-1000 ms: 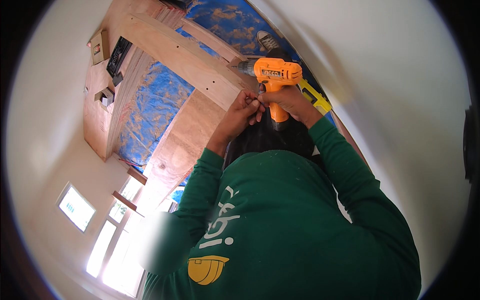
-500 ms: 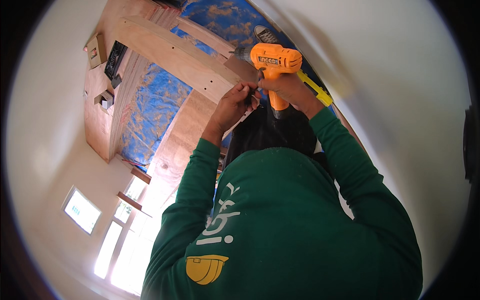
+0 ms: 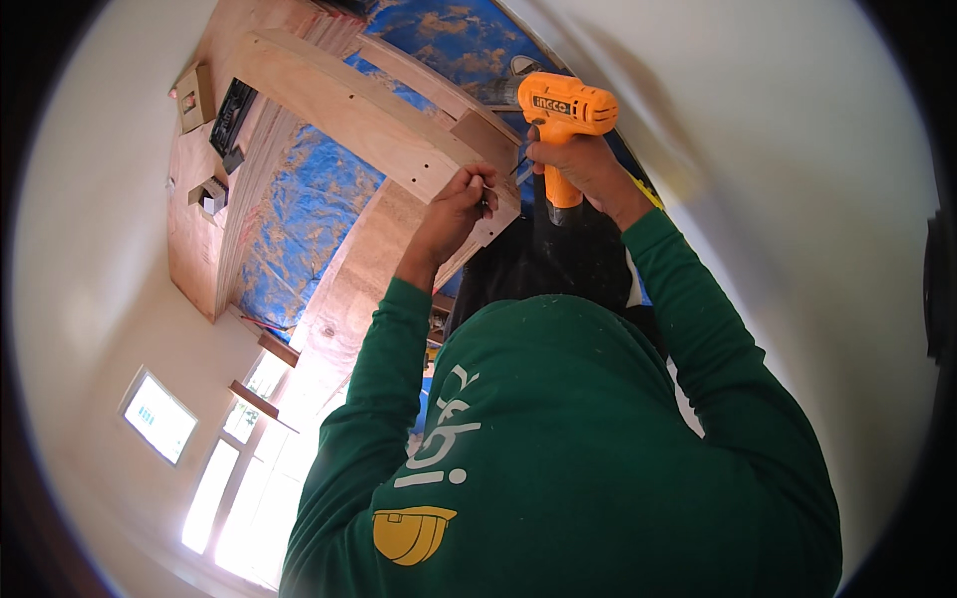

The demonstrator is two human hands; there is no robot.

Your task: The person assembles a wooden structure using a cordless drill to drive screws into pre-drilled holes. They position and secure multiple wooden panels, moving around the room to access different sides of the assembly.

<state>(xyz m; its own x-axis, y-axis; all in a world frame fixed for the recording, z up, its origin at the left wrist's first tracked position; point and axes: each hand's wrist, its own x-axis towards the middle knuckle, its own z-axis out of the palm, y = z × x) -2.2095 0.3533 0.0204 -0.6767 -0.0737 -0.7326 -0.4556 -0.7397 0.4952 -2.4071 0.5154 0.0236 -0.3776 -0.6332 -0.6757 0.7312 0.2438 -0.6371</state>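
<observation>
Neither of my hands shows in the head view. Close in front of me, another person in a green long-sleeved top (image 3: 558, 448) reaches up with their back to me. Their right hand (image 3: 583, 169) grips an orange cordless drill (image 3: 563, 105) whose nose points left at a small wooden block (image 3: 483, 130). The fingers of their left hand (image 3: 464, 199) are pinched together on something small against the end of a pale wooden beam (image 3: 349, 115). Their dark hair (image 3: 538, 264) sits between the two raised arms.
Overhead is a plywood frame (image 3: 204, 229) with blue sheeting (image 3: 299, 219) behind it. White walls curve down both sides. Bright windows (image 3: 239, 478) are at the lower left, a small one (image 3: 158, 417) beside them. A yellow strip (image 3: 648, 194) shows behind the right wrist.
The other person has lifted the drill a little higher toward the wooden block. Their left hand has edged up along the beam's end.
</observation>
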